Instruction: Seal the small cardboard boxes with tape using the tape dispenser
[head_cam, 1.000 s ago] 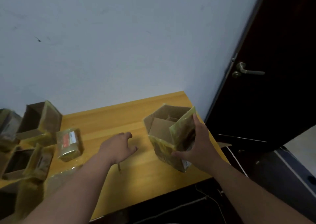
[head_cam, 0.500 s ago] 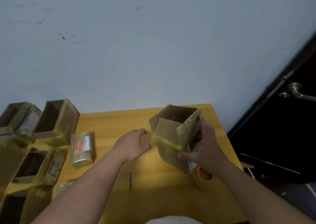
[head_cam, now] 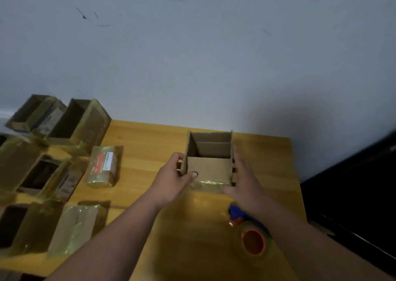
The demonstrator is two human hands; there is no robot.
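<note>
A small open cardboard box [head_cam: 209, 169] stands upright on the yellow wooden table [head_cam: 150, 143], flaps up, old tape along its lower front edge. My left hand [head_cam: 171, 180] grips its left side, thumb on the front flap, fingers curled behind the left flap. My right hand [head_cam: 244, 180] lies against its right side with fingers straight. A tape dispenser [head_cam: 250, 235] with a blue handle and an orange-cored roll rests on the table under my right forearm.
Several other cardboard boxes [head_cam: 79, 122] crowd the left of the table, some open, some wrapped in tape, including a small sealed one with a red label [head_cam: 104, 166]. A grey wall stands behind. A dark door [head_cam: 353, 190] borders the table's right edge.
The box went from tilted in my right hand to upright on the table, and my left hand came over and took its left side. The view swung left and down, revealing the tape dispenser.
</note>
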